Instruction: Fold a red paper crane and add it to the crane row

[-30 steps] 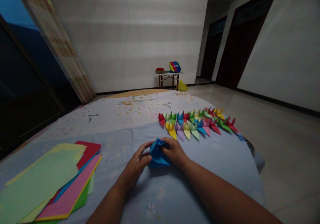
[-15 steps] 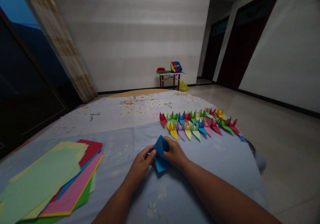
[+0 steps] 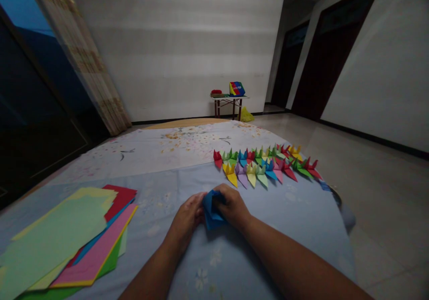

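Note:
A folded piece of blue paper is held just above the cloth, between both hands. My left hand grips its left edge, with some fingertips hidden behind the paper. My right hand is closed on the upper right side, and its fingers reach into an opening in the fold. Beyond the hands, folded paper cranes in two rows stand on the table, among them a yellow crane and a purple crane.
To the left lies a fanned stack of coloured paper sheets, pale green on top. A floral cloth covers the round table. Far back, a small table bears a multicoloured box, near a yellow bag.
The blue paper was a flatter diamond with its point up; now its top is bent and opened into a pocket. My right hand's fingers have pushed farther inside.

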Demonstrator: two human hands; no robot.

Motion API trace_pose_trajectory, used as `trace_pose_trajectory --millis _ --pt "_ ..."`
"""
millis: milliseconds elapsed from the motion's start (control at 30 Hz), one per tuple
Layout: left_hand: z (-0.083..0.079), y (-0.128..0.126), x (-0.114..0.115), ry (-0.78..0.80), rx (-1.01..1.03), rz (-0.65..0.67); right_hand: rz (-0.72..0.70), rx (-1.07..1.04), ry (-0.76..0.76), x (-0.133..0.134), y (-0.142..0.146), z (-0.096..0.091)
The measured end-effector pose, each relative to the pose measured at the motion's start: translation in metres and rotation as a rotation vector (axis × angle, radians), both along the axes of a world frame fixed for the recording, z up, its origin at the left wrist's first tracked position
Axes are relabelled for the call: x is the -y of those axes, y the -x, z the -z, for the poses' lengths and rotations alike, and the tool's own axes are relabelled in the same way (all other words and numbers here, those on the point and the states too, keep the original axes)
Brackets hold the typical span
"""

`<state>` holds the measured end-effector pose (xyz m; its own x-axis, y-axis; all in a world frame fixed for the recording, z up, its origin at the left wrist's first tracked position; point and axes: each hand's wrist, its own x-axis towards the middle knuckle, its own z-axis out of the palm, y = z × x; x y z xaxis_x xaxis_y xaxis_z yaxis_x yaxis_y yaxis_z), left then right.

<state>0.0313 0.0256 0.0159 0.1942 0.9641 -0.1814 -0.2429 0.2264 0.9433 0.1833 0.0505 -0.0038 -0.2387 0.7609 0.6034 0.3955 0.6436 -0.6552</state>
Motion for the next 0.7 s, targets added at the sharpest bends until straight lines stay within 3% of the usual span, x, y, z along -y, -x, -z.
trace_pose_trajectory --millis 333,700 --pt "-0.009 0.010 -0.002 0.059 0.039 -0.050 -0.149 0.000 -0.107 -0.002 0.000 0.003" --pt "0.003 0.025 -0.017 0.065 -0.001 -0.125 -0.121 -0.112 0.194 -0.003 0.002 0.008"
